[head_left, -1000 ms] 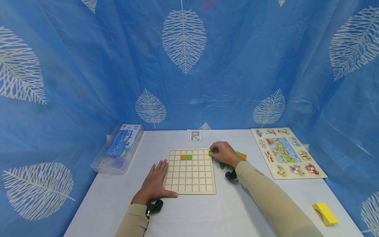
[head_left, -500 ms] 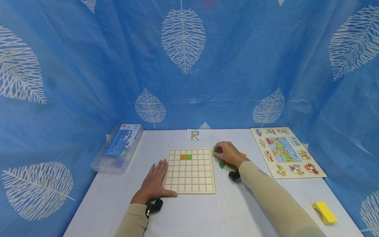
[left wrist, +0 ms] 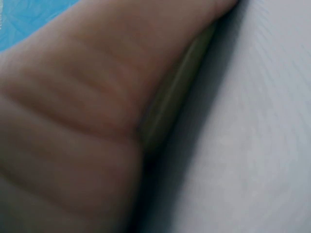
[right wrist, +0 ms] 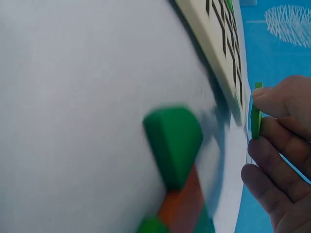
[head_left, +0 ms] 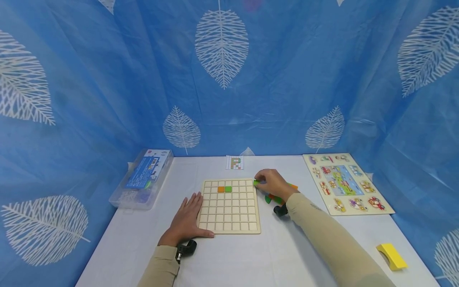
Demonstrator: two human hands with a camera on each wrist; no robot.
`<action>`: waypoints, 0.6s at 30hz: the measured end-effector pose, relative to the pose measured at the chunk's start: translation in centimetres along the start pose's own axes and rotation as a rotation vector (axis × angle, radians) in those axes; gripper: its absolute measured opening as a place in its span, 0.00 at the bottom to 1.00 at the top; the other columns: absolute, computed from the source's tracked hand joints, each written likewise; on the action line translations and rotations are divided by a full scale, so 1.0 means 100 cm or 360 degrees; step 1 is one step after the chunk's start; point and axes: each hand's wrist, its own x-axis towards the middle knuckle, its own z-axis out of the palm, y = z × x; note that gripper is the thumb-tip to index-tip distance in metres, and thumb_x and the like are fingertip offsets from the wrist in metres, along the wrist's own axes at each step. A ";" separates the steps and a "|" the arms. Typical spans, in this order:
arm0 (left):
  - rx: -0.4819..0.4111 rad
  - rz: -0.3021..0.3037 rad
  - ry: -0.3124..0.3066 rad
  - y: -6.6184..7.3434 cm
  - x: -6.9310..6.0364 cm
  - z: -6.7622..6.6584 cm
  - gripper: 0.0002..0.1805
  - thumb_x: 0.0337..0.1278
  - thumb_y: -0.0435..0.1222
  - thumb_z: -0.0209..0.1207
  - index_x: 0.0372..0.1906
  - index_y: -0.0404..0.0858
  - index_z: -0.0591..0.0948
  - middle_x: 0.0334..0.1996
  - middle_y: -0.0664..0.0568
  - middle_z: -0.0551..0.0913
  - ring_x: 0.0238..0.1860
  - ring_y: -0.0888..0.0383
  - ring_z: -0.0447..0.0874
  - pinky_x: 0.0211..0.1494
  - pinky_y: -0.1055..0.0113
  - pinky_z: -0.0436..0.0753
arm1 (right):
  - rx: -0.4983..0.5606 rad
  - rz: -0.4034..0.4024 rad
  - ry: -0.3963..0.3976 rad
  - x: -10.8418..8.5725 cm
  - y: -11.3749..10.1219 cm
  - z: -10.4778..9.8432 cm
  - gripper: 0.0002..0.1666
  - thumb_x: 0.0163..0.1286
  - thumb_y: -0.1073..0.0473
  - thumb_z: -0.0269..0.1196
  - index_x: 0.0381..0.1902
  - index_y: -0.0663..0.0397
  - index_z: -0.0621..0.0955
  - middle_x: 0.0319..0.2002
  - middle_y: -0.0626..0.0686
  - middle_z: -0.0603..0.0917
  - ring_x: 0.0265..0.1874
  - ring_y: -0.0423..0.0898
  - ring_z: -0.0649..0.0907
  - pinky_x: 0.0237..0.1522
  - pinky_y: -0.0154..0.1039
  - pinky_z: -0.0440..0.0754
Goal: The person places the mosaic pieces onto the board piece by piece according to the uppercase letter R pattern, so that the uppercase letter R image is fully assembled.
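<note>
A wooden grid board lies on the table in the head view, with an orange square tile and a green square tile side by side in its upper cells. Along the board's left edge rests my left hand, fingers straight, its thumb by the near left corner. My right hand is by the far right corner and pinches a thin light green tile between thumb and fingers. Beneath that wrist lie loose pieces, among them a dark green piece with a rounded edge and an orange piece.
Behind the board lies a small pattern card. At the left stands a clear plastic box with a blue label. A picture puzzle board lies at the right, and a yellow arch block sits near the right edge.
My right hand shifted slightly right from the board's corner, then came back left towards it, the light green tile held throughout. My left hand stayed in place.
</note>
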 end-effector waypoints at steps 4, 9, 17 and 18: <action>0.0006 0.0001 -0.0010 0.000 0.001 0.000 0.82 0.28 0.79 0.70 0.83 0.29 0.56 0.82 0.40 0.55 0.83 0.44 0.45 0.82 0.44 0.45 | 0.0013 0.0005 -0.0039 0.004 -0.008 0.006 0.13 0.69 0.63 0.75 0.50 0.56 0.88 0.46 0.49 0.87 0.47 0.47 0.86 0.52 0.47 0.85; 0.0019 0.0000 -0.0019 -0.001 0.001 0.001 0.82 0.28 0.80 0.70 0.83 0.29 0.56 0.83 0.40 0.55 0.83 0.44 0.45 0.82 0.44 0.45 | 0.0021 -0.0015 -0.0054 0.009 -0.016 0.012 0.13 0.68 0.62 0.76 0.49 0.55 0.88 0.46 0.48 0.87 0.46 0.46 0.86 0.51 0.46 0.85; 0.0014 -0.0013 -0.0029 0.000 0.001 -0.001 0.83 0.27 0.80 0.70 0.83 0.29 0.56 0.83 0.41 0.55 0.83 0.45 0.44 0.82 0.45 0.44 | 0.0063 -0.0071 -0.0041 0.014 -0.029 0.022 0.14 0.66 0.64 0.77 0.49 0.55 0.89 0.46 0.49 0.87 0.46 0.46 0.87 0.51 0.45 0.86; 0.0014 -0.0013 -0.0025 0.000 0.001 -0.001 0.83 0.27 0.80 0.70 0.83 0.29 0.56 0.82 0.41 0.55 0.83 0.45 0.44 0.82 0.45 0.45 | 0.0067 -0.0068 -0.0044 0.015 -0.031 0.024 0.14 0.66 0.64 0.77 0.49 0.56 0.89 0.46 0.49 0.87 0.46 0.46 0.87 0.51 0.45 0.86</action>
